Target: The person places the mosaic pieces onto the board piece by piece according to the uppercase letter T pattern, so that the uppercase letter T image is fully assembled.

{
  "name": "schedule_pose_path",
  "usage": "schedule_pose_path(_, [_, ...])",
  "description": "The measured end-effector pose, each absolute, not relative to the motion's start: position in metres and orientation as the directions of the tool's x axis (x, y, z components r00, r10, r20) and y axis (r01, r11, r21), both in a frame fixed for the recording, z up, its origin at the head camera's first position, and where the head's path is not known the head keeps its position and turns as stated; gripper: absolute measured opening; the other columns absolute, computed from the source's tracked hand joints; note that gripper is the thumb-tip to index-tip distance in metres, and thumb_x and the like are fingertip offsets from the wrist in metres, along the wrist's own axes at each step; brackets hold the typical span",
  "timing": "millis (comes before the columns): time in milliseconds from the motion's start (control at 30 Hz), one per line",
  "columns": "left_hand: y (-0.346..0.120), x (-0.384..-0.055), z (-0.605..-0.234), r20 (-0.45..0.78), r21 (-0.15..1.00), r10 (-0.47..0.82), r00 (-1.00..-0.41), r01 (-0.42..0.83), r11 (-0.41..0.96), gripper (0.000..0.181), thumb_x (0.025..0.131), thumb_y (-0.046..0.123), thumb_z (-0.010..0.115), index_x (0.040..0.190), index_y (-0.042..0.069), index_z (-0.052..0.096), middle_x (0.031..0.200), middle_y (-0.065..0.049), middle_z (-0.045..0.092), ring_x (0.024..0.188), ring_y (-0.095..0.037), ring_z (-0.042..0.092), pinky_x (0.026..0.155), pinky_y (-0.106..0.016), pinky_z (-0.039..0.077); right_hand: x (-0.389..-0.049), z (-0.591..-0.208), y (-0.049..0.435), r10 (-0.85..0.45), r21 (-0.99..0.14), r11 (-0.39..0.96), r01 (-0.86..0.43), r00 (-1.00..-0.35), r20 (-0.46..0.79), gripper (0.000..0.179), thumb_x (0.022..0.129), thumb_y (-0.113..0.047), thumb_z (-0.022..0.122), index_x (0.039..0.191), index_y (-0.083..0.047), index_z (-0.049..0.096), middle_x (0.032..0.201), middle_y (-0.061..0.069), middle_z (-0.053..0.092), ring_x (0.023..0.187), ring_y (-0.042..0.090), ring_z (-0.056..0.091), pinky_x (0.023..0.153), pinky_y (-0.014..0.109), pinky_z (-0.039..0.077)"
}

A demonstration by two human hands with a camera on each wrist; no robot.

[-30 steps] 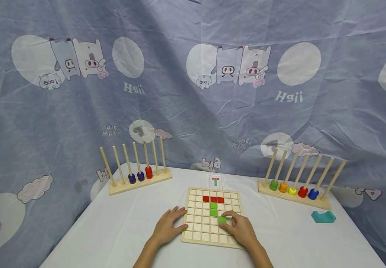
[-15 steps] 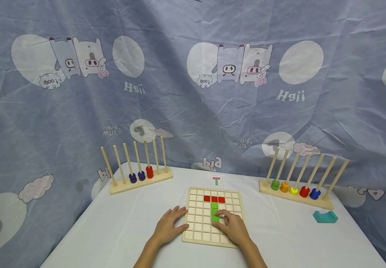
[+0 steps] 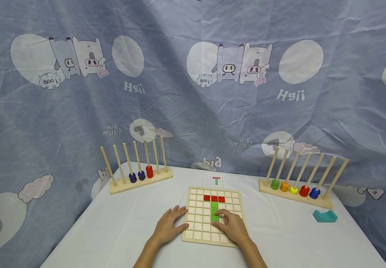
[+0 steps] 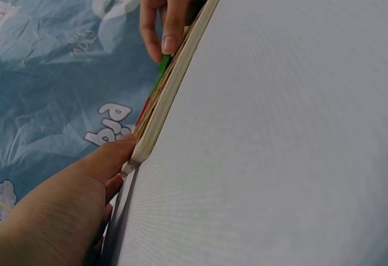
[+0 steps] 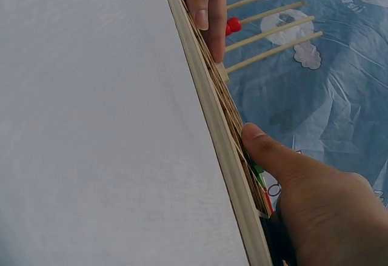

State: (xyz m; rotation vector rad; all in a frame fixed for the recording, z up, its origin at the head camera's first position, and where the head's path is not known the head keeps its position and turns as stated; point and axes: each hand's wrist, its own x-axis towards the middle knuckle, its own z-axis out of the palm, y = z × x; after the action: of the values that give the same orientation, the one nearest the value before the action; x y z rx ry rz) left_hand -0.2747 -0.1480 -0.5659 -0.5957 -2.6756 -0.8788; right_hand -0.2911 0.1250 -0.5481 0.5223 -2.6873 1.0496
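A wooden grid board [image 3: 197, 227] lies on the table, with a row of three red tiles [image 3: 214, 199] near its far side. Green tiles [image 3: 214, 205] run down from the middle red one. My right hand [image 3: 235, 227] pinches the nearest green tile [image 3: 215, 218] between thumb and forefinger, at the bottom of that column. In the left wrist view this green tile [image 4: 164, 63] shows right at the board's surface under the fingertips. My left hand [image 3: 167, 227] rests flat at the board's left edge, fingers spread, thumb and fingertips touching the frame.
Behind the board lies a printed card [image 3: 221, 182] with a red and green T. Wooden peg racks with coloured beads stand at back left [image 3: 156, 178] and back right [image 3: 270, 190]. A teal curved block [image 3: 325, 216] lies at right. A patterned curtain [image 3: 193, 111] hangs behind.
My right hand has moved left with the green tile, from beside the green column to its lower end. In the last half second it has hardly moved. The left hand stays put.
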Motion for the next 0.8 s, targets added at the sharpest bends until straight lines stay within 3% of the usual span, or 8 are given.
schedule_pose_path(533, [-0.144, -0.276, -0.567, 0.388, 0.497, 0.317, -0.865, 0.486, 0.718, 0.054, 0.084, 0.046, 0.062, 0.127, 0.014, 0.057, 0.132, 0.000, 0.053, 0.127, -0.029, 0.041, 0.106, -0.048, 0.028, -0.289, -0.549, 0.130, -0.231, -0.625, 0.672, -0.397, -0.914, 0.332, 0.035, 0.069, -0.044, 0.076, 0.096, -0.023, 0.067, 0.049, -0.011, 0.033, 0.042, 0.000, 0.023, 0.039, 0.018, 0.024])
schedule_pose_path(800, [-0.147, -0.276, -0.569, 0.374, 0.551, 0.301, -0.877, 0.471, 0.689, 0.053, 0.084, 0.044, 0.063, 0.127, 0.013, 0.057, 0.131, -0.003, 0.053, 0.126, -0.030, 0.042, 0.105, -0.050, 0.028, -0.284, -0.544, 0.145, -0.176, -0.651, 0.662, -0.371, -0.922, 0.346, 0.033, 0.070, -0.036, 0.077, 0.098, -0.021, 0.068, 0.048, -0.011, 0.034, 0.041, 0.001, 0.023, 0.038, 0.019, 0.027])
